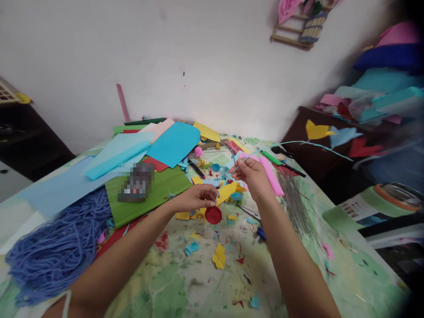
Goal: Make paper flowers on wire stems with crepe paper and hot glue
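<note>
My left hand is closed in a pinch on a thin wire stem with a round red paper piece hanging just under the fingers. My right hand is closed too, pinching a thin light-blue strip that runs from the fingers up and away to the right. Both hands hover close together above the middle of the craft table. Yellow paper scraps lie right beneath them.
Sheets of blue, green, red and yellow paper cover the far left of the table. A heap of blue yarn lies at the left. A bundle of thin wires, a pink roll, pens and scissors lie near my right arm. Shelves with paper stand right.
</note>
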Available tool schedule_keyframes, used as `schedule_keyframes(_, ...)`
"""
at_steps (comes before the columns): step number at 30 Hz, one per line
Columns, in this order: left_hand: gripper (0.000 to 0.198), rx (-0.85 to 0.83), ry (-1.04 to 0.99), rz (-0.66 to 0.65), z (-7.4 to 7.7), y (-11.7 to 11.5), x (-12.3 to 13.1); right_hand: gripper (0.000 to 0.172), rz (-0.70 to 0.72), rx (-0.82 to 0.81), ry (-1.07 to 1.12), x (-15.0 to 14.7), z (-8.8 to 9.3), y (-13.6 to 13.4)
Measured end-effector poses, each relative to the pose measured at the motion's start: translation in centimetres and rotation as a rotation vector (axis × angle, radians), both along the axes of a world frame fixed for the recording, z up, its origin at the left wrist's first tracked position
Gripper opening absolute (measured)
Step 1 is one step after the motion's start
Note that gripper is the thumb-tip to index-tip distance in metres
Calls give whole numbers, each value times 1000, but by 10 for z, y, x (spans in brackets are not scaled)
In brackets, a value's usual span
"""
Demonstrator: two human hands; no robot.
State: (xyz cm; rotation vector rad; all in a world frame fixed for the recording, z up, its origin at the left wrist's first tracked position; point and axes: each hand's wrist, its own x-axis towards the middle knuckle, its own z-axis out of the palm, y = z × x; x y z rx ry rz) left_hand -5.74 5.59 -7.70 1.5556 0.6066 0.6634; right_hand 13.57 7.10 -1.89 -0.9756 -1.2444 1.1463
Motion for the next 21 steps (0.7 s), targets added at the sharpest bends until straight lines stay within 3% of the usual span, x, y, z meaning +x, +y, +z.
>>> schedule_keyframes(6,25,116,-7,97,3,7,10,27,-148,74,-66,4,8,-4)
schedule_keyframes(10,27,271,78,245,1,2,13,26,-232,125,-99,8,4,-3)
schedule_keyframes(15,58,412,179,458,-12,-13,18,26,-319,133,-33,8,-3,-1)
schedule_keyframes(18,74,461,213,489,-24,-18,21,26,-358,149,11,7,-5,-1)
schedule_keyframes(21,75,418,204,512,-33,-17,24,26,-384,161,28,8,-6,-3)
